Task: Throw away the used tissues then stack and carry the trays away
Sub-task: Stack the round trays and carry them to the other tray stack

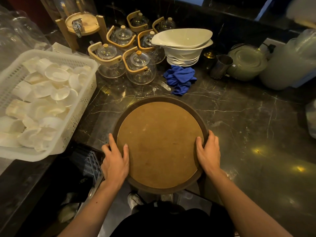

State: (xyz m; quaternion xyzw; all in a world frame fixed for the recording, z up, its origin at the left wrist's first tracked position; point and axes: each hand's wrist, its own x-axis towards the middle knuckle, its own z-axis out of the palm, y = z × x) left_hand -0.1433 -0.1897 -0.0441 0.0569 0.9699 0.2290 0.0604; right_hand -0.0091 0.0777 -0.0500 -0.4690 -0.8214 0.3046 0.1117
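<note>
A round brown tray point(159, 144) with a dark rim lies on the dark marble counter, its near part hanging over the counter's front edge. Whether another tray sits under it I cannot tell. My left hand point(115, 161) grips the tray's left rim, fingers spread over the tray surface. My right hand point(207, 151) holds the right rim, fingers curled over the edge. No tissues are in sight.
A white plastic basket point(80, 106) full of white spoons and dishes stands at the left. Several glass teapots point(140, 67) with wooden handles, stacked white bowls point(183, 47), a blue cloth point(181, 79), a metal jug point(220, 66) and a grey lidded pot point(246, 64) line the back.
</note>
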